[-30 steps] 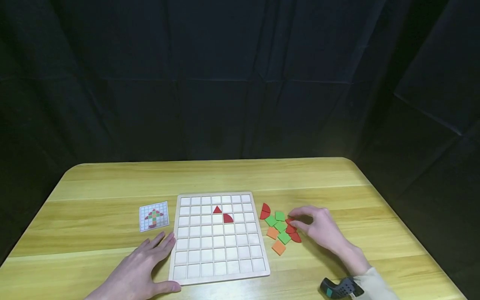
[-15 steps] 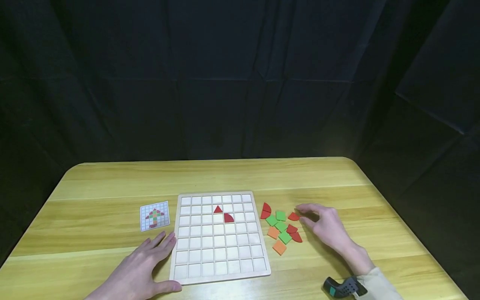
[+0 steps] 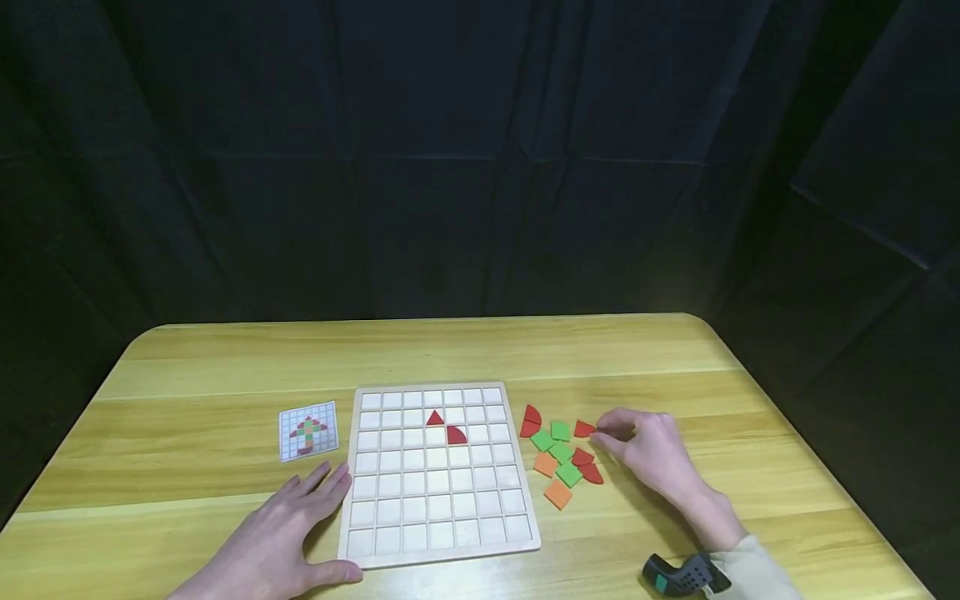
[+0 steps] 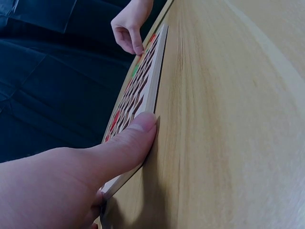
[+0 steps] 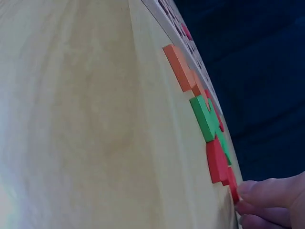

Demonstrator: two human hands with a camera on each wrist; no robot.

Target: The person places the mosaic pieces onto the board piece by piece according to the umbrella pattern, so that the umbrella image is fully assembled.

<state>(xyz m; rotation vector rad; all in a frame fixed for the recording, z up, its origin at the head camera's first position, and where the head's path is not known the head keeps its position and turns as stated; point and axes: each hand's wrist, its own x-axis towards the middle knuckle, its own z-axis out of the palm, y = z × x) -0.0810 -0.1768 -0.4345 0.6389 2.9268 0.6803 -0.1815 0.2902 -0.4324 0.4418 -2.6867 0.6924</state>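
Note:
A white gridded board (image 3: pixel 425 483) lies on the wooden table, with a red triangle tile (image 3: pixel 435 418) and a red quarter-circle tile (image 3: pixel 456 435) in its cells. My left hand (image 3: pixel 279 533) rests at the board's lower left corner, fingers spread along the left edge and thumb at the front edge. Right of the board, my right hand (image 3: pixel 651 450) pinches the right end of a small red tile (image 3: pixel 584 428) between thumb and forefinger. The tile's full outline is partly covered by the fingertips. In the left wrist view, the thumb (image 4: pixel 136 136) touches the board's edge.
Loose green tiles (image 3: pixel 560 430), orange tiles (image 3: pixel 558 494) and more red tiles (image 3: pixel 592 473) lie close together between the board and my right hand. A small printed pattern card (image 3: pixel 308 431) lies left of the board. Dark cloth (image 3: pixel 450 208) hangs behind the table.
My right hand drew a red tile rightward, apart from the other red ones, and its fingertips have come together on that tile's end. My left hand has stayed in place.

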